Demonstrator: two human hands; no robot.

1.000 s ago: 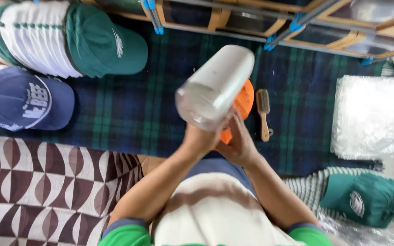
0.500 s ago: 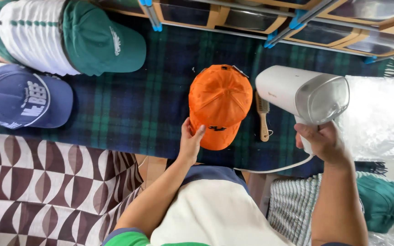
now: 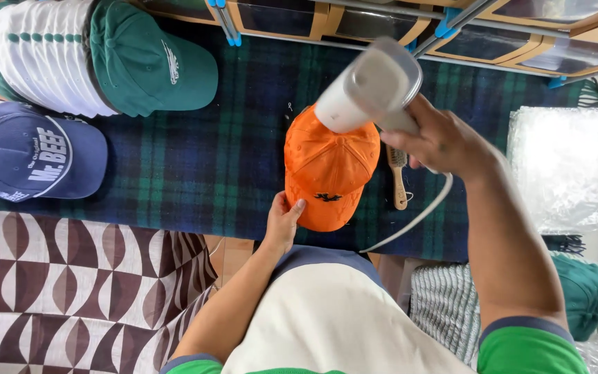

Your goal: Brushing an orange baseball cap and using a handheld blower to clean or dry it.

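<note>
One orange cap (image 3: 330, 166) lies on the plaid blanket (image 3: 195, 159), near its front edge. The left hand (image 3: 282, 223) rests at the cap's brim, fingers curled lightly onto it. The right hand (image 3: 444, 142) grips one white steamer (image 3: 372, 86) just above the cap's crown, fingers wrapped round the handle; its cord (image 3: 413, 218) trails over the blanket's edge. One brush (image 3: 399, 176) lies just beside the cap on the right. A row of green caps (image 3: 147, 59), too overlapped to count, and one navy cap (image 3: 32, 152) sit well apart at left, with bare blanket between. Clear bags (image 3: 565, 166) are stacked at right.
</note>
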